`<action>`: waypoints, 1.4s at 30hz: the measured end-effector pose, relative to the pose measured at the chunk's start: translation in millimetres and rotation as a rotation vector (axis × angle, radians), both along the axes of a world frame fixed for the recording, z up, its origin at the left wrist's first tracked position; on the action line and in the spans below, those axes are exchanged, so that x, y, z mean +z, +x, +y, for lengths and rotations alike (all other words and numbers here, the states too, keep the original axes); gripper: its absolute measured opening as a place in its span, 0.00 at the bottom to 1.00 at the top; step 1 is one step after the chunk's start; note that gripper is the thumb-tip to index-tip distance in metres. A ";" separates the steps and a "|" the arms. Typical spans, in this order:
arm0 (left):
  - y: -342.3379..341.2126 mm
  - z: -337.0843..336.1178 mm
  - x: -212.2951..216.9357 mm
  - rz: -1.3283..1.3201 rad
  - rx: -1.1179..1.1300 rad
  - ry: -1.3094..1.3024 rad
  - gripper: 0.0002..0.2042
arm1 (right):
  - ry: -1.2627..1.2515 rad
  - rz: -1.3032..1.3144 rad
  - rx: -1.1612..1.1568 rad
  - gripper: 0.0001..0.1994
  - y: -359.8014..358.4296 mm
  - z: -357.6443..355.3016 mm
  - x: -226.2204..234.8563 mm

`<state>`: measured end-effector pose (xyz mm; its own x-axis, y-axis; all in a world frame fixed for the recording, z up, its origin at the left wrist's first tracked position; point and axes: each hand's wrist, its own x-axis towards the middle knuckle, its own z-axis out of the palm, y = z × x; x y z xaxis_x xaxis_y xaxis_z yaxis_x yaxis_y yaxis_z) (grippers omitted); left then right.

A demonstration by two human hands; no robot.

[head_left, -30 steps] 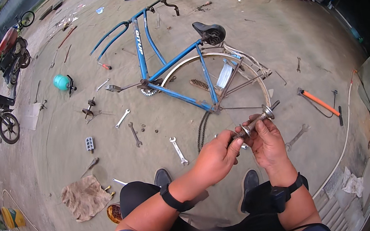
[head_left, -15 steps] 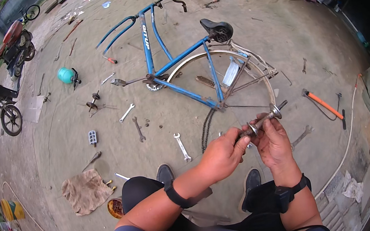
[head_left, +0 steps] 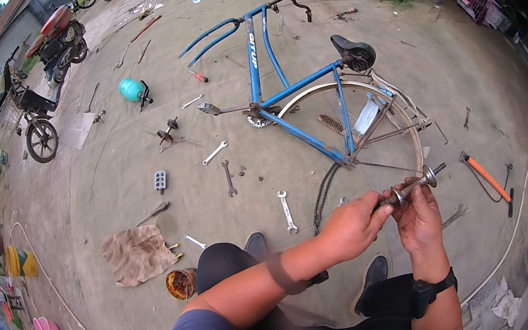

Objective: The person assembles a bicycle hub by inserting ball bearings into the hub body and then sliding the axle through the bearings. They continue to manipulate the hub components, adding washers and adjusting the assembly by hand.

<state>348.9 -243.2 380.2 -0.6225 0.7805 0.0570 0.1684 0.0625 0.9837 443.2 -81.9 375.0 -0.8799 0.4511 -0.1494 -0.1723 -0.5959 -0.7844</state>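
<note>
Since the earlier frames the view has been tilted down slightly, so the bicycle sits a bit lower in frame; both hands and the axle are kept in much the same spot, lower right of centre. A metal wheel axle, with nuts and a cone at its far end, is held in the air above the ground at about 4 o'clock from picture centre. The left hand is closed on the axle's near end, fingertips pinched around it. The right hand is wrapped under the shaft at its middle, fingers curled up against it; a dark watch is worn on that wrist.

At 12 o'clock from the axle a blue bicycle frame is laid on its side, rear wheel and black saddle attached. A loose chain is seen at 9 o'clock from the hands, a spanner just past it. At 3 o'clock an orange-handled pump is lying on the concrete. Further at 9 o'clock: a brown rag, a rusty tin. More wrenches and a pedal are scattered at 10 o'clock. A teal canister and a parked scooter are placed far out at 10 o'clock.
</note>
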 end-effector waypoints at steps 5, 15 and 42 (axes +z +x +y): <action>-1.6 1.6 -2.0 -0.060 -0.033 -0.025 0.17 | -0.032 0.007 0.010 0.12 -0.8 1.8 3.9; -2.1 3.7 0.6 -0.032 -0.019 -0.030 0.16 | -0.030 -0.039 -0.001 0.11 -0.2 3.8 4.2; -3.8 0.5 13.2 -0.129 -0.039 -0.109 0.15 | -0.076 0.003 0.025 0.11 -1.5 3.3 2.6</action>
<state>345.0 -242.8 393.4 -0.5879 0.8017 -0.1076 0.0454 0.1655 0.9852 441.8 -78.6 377.6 -0.8914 0.4162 -0.1796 -0.1590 -0.6581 -0.7359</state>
